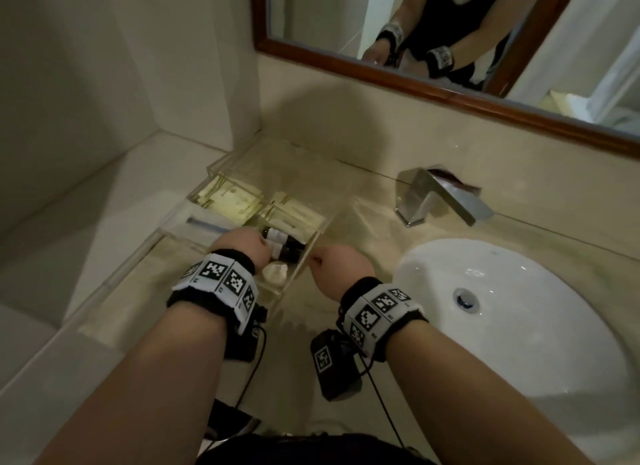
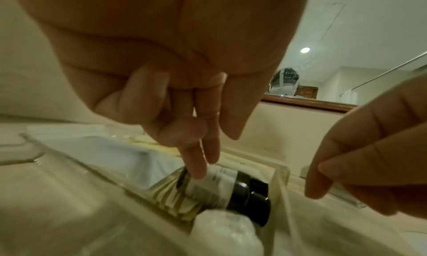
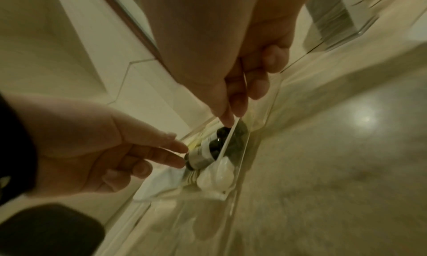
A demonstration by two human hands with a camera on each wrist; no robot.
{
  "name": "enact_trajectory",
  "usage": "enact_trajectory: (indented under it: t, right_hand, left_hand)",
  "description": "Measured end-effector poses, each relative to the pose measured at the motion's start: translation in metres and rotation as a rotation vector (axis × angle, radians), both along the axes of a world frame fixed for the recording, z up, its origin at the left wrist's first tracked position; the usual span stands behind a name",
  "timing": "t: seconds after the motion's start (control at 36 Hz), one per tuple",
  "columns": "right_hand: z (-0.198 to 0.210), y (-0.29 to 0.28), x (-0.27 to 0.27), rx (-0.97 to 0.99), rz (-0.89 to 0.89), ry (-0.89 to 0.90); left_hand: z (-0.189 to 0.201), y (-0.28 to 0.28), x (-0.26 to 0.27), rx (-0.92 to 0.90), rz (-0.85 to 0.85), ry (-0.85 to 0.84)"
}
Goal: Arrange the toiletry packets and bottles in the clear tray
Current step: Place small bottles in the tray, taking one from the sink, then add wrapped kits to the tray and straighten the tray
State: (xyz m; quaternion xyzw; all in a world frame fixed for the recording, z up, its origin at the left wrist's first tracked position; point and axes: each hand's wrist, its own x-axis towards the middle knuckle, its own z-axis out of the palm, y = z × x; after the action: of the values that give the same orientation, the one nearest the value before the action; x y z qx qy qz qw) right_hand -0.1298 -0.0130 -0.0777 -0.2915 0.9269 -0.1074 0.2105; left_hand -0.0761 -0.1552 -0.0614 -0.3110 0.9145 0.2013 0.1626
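Observation:
A clear tray (image 1: 216, 164) with several compartments stands on the counter left of the sink. Its back compartments hold pale yellow packets (image 1: 235, 201) and a white packet (image 2: 104, 156). Two dark bottles (image 1: 277, 236) with white labels lie side by side in the front right compartment, next to a white wrapped soap (image 1: 275, 272). My left hand (image 2: 201, 167) reaches into that compartment, and its straight fingertips (image 3: 179, 147) touch the base end of a bottle (image 3: 203, 156). My right hand (image 3: 233, 114) pinches the tray's right wall (image 3: 231, 137) between thumb and finger, just above the bottle caps (image 2: 254, 192).
A white oval sink (image 1: 433, 256) lies to the right of the tray, with a chrome faucet (image 1: 443, 197) behind it. A wood-framed mirror (image 1: 450, 95) hangs on the back wall. A tiled wall and ledge (image 1: 104, 187) close off the left side.

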Motion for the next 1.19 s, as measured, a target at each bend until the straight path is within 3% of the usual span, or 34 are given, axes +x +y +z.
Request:
enact_trajectory:
  t: [0.25, 0.56, 0.89, 1.19]
  right_hand:
    - [0.018, 0.08, -0.02, -0.132, -0.252, -0.008]
    - [0.024, 0.257, -0.023, -0.174, -0.688, 0.025]
    - [-0.013, 0.453, 0.022, -0.119, -1.463, 0.015]
    - [-0.05, 0.508, 0.035, -0.17, -1.508, -0.121]
  left_hand:
    - [0.022, 0.06, -0.024, 0.144, -0.146, 0.221]
    - [0.031, 0.218, -0.065, 0.314, -0.475, 0.218]
    - [0.008, 0.388, -0.084, 0.288, -0.766, 0.199]
    - [-0.019, 0.458, -0.071, 0.24, -0.764, 0.042]
